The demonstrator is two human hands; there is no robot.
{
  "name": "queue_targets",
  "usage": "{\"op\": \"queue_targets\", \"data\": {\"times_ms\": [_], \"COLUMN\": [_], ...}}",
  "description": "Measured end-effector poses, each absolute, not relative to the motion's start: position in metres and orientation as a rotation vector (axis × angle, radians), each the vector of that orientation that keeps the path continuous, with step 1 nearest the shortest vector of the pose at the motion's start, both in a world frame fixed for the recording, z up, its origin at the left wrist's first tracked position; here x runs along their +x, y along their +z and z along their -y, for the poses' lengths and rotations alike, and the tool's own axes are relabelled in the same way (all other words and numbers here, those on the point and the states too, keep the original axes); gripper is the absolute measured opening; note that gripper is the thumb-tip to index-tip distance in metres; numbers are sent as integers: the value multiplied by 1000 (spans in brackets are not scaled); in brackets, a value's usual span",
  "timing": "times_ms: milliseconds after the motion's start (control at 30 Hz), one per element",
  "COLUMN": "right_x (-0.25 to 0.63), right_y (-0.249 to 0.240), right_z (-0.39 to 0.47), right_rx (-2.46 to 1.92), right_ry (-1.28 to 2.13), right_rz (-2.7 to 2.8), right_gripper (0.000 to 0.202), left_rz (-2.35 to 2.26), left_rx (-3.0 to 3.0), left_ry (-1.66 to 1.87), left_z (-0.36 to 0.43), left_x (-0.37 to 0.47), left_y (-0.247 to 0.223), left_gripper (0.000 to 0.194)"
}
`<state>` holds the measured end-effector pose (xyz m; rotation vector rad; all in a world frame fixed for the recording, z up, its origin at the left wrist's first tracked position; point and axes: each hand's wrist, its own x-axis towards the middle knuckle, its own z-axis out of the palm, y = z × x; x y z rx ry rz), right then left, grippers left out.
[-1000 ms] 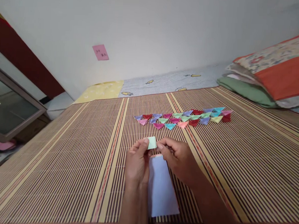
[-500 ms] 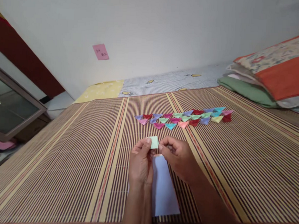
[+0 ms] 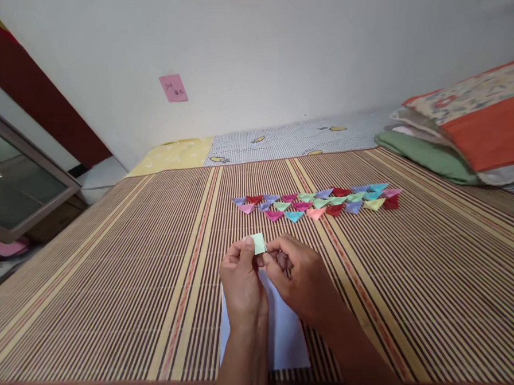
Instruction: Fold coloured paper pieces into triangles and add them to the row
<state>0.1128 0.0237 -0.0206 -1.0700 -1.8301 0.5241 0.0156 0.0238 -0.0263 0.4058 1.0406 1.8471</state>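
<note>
A small pale green square of folded paper (image 3: 259,244) is held up over the striped mat. My left hand (image 3: 243,275) pinches it at its left side, thumb in front and fingers behind. At its lower right corner, my right hand (image 3: 300,272) closes thumb and forefinger on the paper's edge. Beneath both wrists lies a pale bluish-white sheet (image 3: 286,337), partly covered by my left forearm. Beyond the hands, several small folded paper triangles (image 3: 301,206) in red, pink, green, blue and yellow lie in rows.
The striped bamboo mat (image 3: 171,268) spreads over the bed. Stacked pillows and folded bedding (image 3: 484,135) stand at the far right. A pink note (image 3: 173,88) is stuck on the white wall (image 3: 264,49). A glass-fronted cabinet (image 3: 20,174) stands at the left.
Both hands have shifted slightly left with the green paper, which is now a little tilted. My right fingers have moved from its right edge to the lower right corner.
</note>
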Motion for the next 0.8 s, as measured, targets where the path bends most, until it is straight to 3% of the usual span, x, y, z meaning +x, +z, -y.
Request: {"op": "queue_targets", "data": {"times_ms": [200,467,800], "right_x": [110,112,109], "right_y": [-21,-23,-17], "right_z": [-22,-29,-21], "right_rx": [-1113,-862,-1041], "right_ry": [741,1389,908], "right_rz": [1656,1287,1580], "right_gripper": [16,25,24], "left_rz": [-1005,-967,-1288], "left_rx": [415,631,893], "left_ry": [1800,1729,1792], "left_z": [-21,-18,-15], "left_x": [18,13,3], "left_y": [-21,-19,-21], "left_gripper": [32,28,20]}}
